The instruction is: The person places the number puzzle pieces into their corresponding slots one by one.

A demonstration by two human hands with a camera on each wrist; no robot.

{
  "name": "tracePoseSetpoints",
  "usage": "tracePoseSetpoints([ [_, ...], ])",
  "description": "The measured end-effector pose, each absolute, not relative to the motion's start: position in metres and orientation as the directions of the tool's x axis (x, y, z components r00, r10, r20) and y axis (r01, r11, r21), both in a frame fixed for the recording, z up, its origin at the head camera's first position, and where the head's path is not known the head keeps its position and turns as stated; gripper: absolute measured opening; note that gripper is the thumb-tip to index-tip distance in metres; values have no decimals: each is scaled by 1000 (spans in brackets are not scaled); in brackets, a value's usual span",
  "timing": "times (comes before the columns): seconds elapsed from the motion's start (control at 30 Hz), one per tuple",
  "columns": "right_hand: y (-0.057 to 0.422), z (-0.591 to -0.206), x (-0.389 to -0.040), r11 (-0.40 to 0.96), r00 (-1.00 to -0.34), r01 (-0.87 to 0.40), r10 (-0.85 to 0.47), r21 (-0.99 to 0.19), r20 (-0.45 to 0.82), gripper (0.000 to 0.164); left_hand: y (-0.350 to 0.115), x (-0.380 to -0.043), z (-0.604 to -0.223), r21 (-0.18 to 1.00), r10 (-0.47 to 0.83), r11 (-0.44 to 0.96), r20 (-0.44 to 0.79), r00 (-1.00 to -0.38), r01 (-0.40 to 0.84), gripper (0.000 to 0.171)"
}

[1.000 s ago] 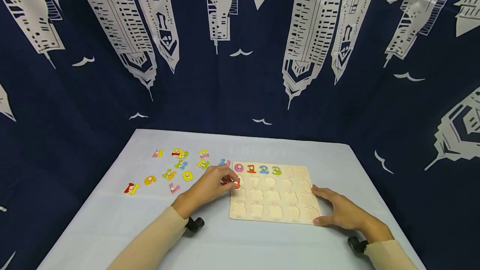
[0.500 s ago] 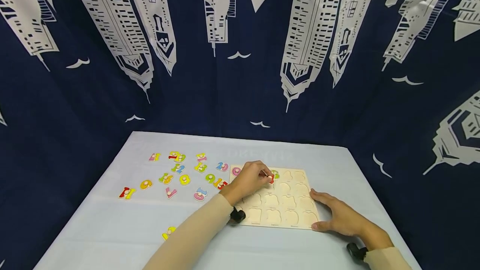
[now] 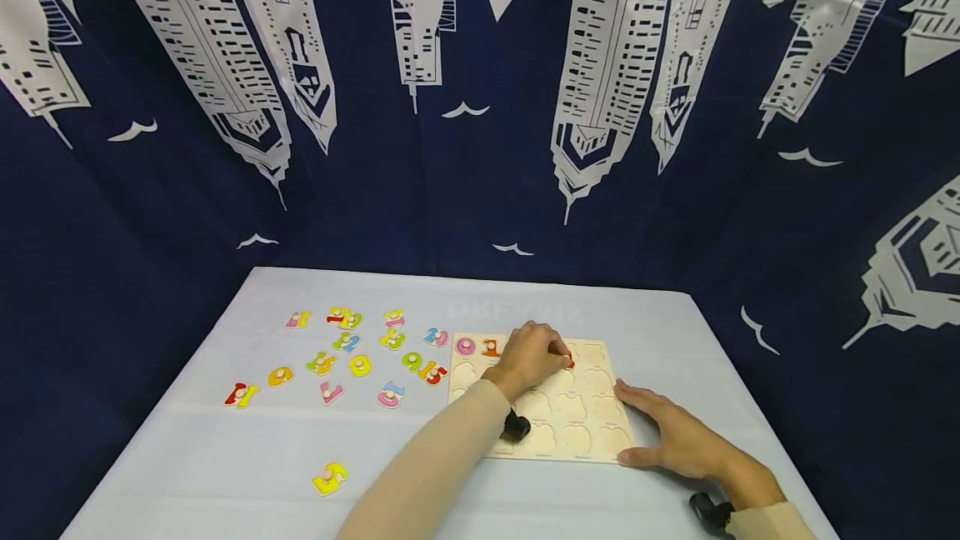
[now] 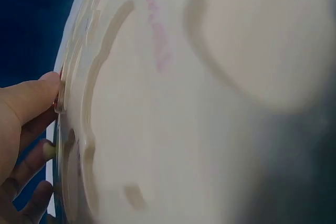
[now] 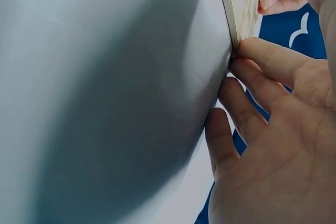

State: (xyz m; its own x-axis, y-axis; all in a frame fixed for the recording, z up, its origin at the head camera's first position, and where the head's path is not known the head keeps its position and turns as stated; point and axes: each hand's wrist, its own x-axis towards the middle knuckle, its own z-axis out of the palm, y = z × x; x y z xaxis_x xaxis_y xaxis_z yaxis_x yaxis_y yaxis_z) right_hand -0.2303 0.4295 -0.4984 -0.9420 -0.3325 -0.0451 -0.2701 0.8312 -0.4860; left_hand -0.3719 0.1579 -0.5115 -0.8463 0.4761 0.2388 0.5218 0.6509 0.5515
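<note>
1. Yellow number [image 3: 330, 479], at table [image 3: 187, 473] front.
2. Right hand [image 3: 682, 438], fingers spread, touching board's [image 3: 551, 407] right edge.
3. Board, flat on table.
4. Left hand [image 3: 531, 357], pinching red piece [image 3: 571, 361] at board's far row.
5. Loose numbers [image 3: 360, 366], left of board.
6. Navy backdrop [image 3: 420, 207], behind table.

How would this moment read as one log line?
left hand: pinches red piece at board | right hand: touches board's right edge | loose pieces: left of board
</note>
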Motion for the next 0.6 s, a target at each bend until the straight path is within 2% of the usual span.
tracePoseSetpoints([
  [0.2, 436, -508, -232, 801, -935, -303, -355, -516, -3, 110, 168, -374, -511, 526, 419, 704, 236, -877, 478, 7],
  [0.43, 426, -496, -228, 847, -945, -234, -313, -477, -92, 113, 175, -377, -515, 501, 387, 725, 269, -882, 472, 5],
  [0.6, 426, -495, -230, 858, -945, -237, -312, -456, -95, 112, 174, -378, -515, 515, 391, 725, 239, -889, 458, 6],
])
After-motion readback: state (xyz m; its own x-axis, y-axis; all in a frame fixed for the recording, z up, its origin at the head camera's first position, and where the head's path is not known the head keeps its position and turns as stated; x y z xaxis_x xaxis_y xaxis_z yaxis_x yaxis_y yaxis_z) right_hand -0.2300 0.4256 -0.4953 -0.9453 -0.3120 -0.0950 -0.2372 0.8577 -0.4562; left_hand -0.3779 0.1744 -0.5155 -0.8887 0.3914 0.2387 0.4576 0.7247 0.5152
